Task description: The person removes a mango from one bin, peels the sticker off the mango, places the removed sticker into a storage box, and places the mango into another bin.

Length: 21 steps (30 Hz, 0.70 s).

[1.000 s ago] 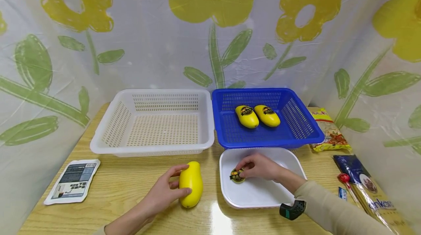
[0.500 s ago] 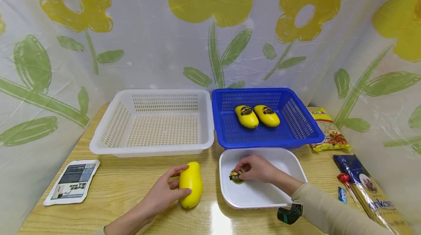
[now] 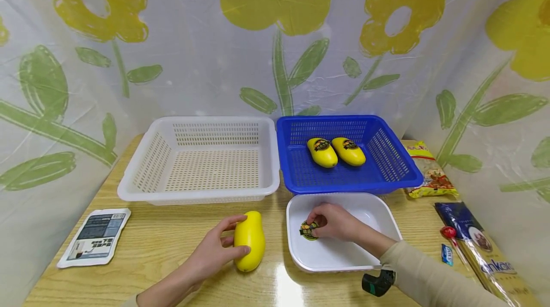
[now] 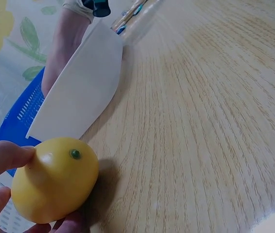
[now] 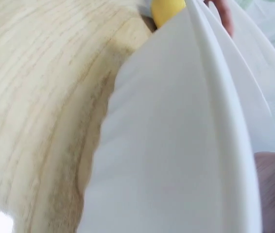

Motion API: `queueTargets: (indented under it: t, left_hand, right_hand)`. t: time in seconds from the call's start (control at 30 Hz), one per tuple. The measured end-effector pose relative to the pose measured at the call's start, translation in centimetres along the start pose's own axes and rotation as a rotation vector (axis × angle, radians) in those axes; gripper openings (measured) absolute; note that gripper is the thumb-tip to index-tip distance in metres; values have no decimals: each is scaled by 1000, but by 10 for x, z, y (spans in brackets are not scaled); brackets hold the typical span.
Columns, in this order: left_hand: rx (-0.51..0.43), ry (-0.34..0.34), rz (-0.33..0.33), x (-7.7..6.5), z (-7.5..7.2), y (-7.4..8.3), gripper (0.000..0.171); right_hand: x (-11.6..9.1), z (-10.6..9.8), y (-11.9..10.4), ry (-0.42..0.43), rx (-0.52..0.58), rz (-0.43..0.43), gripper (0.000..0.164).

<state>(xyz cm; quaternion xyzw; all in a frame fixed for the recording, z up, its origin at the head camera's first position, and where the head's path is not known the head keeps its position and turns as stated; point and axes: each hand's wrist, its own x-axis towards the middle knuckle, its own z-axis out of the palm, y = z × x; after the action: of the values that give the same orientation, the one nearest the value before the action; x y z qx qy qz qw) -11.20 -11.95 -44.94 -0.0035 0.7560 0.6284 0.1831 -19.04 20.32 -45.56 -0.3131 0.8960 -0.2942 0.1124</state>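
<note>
My left hand (image 3: 217, 248) grips a plain yellow mango (image 3: 252, 241) that lies on the wooden table, thumb on the near side and fingers around the far side. Up close in the left wrist view, the mango (image 4: 57, 177) shows a small green stem end. Inside a white plastic basin (image 3: 343, 267), my right hand (image 3: 337, 222) pinches the edge of a black and gold label sticker (image 3: 308, 231) near the basin's left side. The fingertips cover part of the sticker. In the right wrist view the basin wall (image 5: 162, 121) hides most of that hand.
A blue basket (image 3: 301, 180) behind the basin holds two yellow mangoes (image 3: 337, 152) with black labels. To its left stands a white basket (image 3: 210, 168). A white pouch (image 3: 95, 238) lies at left; a snack bag (image 3: 431, 171), a blue-gold bag (image 3: 481, 247) and a red lollipop (image 3: 449, 233) at right.
My right hand has shifted very slightly over the sticker, and its wrist has moved a little left. The left hand and the mango have stayed in place.
</note>
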Motion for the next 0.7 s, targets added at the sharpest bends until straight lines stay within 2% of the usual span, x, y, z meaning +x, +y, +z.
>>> queueTargets:
  t: [0.1,0.3,0.47,0.7]
  left_hand:
    - [1,1,-1,0,0,0,68]
    - [-1,2,1,0,0,0,68]
    - [-6,-4,5,-1,0,1,68]
    - [-8,-8,13,-1,1,1,69]
  right_hand:
    - [-1,1,-1,7,-4,1,14]
    - [-3,-1,-3,-10,60,63,15]
    - [-6,-2,-3,-16,91,62,21]
    - [-15,-8,-6,-64,241,105,29]
